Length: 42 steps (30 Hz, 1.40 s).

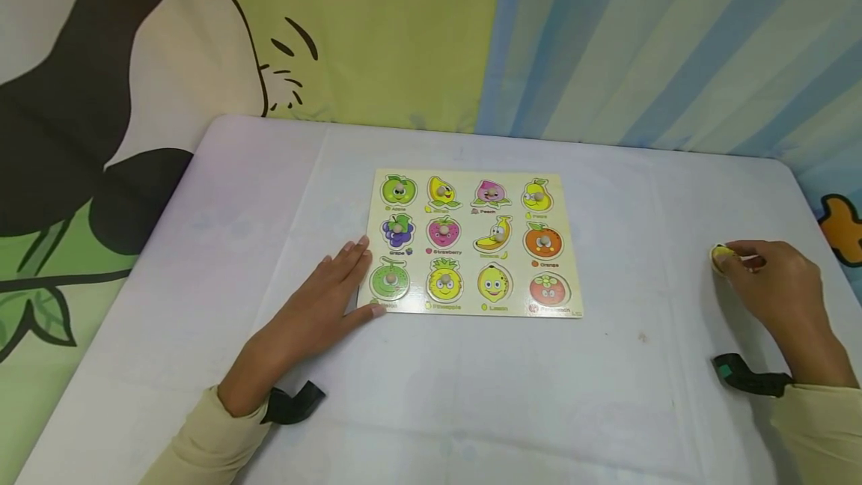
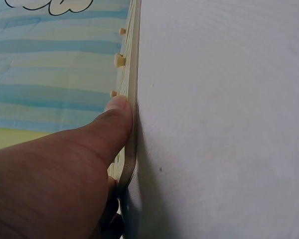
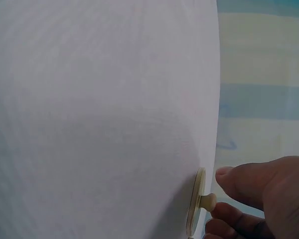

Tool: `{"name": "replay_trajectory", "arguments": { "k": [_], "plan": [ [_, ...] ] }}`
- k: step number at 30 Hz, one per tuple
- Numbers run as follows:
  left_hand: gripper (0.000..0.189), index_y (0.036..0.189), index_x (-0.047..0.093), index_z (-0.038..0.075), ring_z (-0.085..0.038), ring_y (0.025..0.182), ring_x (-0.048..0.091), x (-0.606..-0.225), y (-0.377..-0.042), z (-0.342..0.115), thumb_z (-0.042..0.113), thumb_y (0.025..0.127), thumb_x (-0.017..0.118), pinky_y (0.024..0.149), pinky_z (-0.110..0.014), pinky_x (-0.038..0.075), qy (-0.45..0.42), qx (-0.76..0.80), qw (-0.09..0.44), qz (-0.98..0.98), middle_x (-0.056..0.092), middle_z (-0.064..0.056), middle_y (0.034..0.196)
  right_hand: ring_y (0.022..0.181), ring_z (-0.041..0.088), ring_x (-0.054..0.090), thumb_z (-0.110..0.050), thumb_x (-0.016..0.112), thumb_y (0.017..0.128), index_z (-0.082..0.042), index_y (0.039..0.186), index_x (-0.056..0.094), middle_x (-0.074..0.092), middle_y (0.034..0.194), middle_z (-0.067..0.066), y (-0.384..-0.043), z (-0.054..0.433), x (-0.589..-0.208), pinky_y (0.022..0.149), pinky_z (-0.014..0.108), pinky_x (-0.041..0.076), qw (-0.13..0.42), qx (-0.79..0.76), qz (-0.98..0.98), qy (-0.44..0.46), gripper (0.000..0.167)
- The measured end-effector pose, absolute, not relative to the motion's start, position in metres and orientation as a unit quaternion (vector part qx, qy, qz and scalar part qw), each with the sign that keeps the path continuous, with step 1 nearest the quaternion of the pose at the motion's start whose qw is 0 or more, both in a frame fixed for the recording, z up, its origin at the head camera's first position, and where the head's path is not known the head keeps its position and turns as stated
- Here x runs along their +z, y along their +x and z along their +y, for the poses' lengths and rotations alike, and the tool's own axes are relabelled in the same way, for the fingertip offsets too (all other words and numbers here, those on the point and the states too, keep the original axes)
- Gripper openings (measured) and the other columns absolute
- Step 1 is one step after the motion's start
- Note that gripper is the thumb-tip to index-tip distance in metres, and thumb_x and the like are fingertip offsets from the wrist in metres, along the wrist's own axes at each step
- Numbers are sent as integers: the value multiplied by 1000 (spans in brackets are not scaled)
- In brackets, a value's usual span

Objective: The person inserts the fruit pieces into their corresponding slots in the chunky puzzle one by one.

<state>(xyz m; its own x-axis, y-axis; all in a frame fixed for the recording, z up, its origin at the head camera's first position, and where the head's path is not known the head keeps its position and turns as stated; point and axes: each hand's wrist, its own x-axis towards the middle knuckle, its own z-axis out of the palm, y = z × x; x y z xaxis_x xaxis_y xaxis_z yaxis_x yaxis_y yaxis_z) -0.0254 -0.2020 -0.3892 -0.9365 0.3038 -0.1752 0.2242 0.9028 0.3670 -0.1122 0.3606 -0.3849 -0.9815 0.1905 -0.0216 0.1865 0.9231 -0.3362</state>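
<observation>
A wooden fruit peg puzzle board lies flat on the table, with printed fruits and small knobs. My left hand rests at its left side, fingers extended along the edge and thumb on the near left corner. The left wrist view shows that thumb against the board's edge. Far to the right, my right hand holds a yellow puzzle piece between thumb and fingers. In the right wrist view the piece stands on edge, its wooden knob beside the fingertips. The lemon picture shows no knob.
A white cloth covers the table. Behind it hangs a printed curtain in green and blue stripes, with a cartoon figure at the left. Black straps with a protruding part sit at both wrists.
</observation>
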Motion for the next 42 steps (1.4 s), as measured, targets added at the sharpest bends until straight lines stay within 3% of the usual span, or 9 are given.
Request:
{"name": "replay_trajectory", "arguments": {
  "k": [11,18,25,42],
  "plan": [
    [89,153,21,0,-27,148,4,-389,-26,-203,45,91,66,117,-50,12,141,178,117,967,8,-9,162,94,49,52,-19,61,96,15,118,58,54,108,36,-112,363,-383,52,43,49,-9,165,-982,-97,41],
    [88,153,21,1,-26,148,3,-389,-27,-203,45,91,65,117,-49,11,140,178,121,967,7,-8,162,98,51,50,-15,58,97,16,124,53,52,113,37,-113,364,-385,68,58,48,-23,165,-981,-103,41],
    [88,153,21,1,-26,148,3,-389,-26,-202,45,91,66,117,-48,11,137,176,120,967,7,-7,162,94,50,50,-13,56,97,18,115,56,50,109,37,-116,365,-387,59,51,48,-38,162,-980,-112,35],
    [88,153,22,0,-26,148,3,-390,-27,-203,44,91,66,117,-49,11,140,180,121,966,7,-8,162,102,54,48,-6,54,96,19,109,60,51,114,41,-121,360,-384,72,61,48,-38,159,-979,-122,29]
  ]
}}
